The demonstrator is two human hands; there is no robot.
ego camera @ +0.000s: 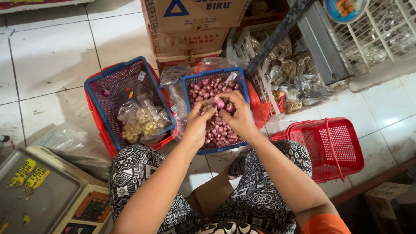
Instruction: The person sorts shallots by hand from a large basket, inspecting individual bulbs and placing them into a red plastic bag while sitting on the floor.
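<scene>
Both my hands are raised over a blue mesh basket (190, 83) full of small purple-red shallots (216, 130). My left hand (198, 122) pinches a shallot (220, 103) with its fingertips. My right hand (239, 113) is curled around another shallot (230, 107), and the two hands' fingertips touch. The basket stands on the tiled floor just past my knees, which are in black-and-white patterned trousers.
To the left stands a blue basket nested in a red one (113, 93), holding a clear bag of pale cloves (141, 121). A red handled basket (336, 145) sits right. Cardboard boxes (193, 30) and white crates (277, 60) stand behind. A weighing scale (41, 195) is at lower left.
</scene>
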